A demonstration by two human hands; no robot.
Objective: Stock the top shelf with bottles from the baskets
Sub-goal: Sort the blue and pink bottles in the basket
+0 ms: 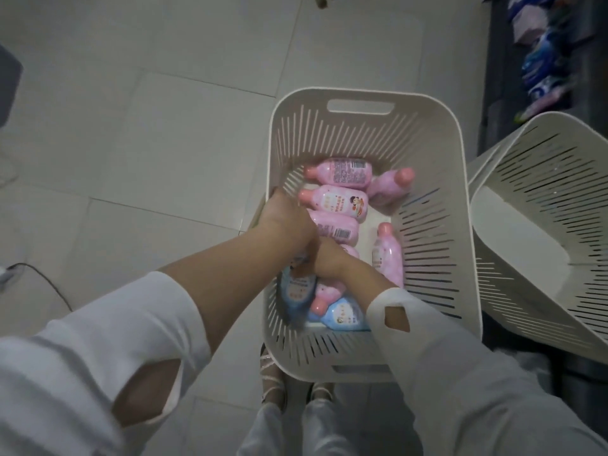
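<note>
Your left hand (289, 222) curls down against the basket's (362, 136) left wall, and your right hand (329, 263) tucks beneath it. I cannot tell whether either clamps a bottle. Pink bottles (335, 202) and blue bottles (345, 312) lie loose at frame centre. This looks like the picking step. Next, secure a bottle and lift it clear.

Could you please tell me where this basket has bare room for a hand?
Bare floor shows between the pink bottle row and the lone pink bottle by the basket's right wall. The near left is crowded with left hand, right hand and blue bottles.
</note>
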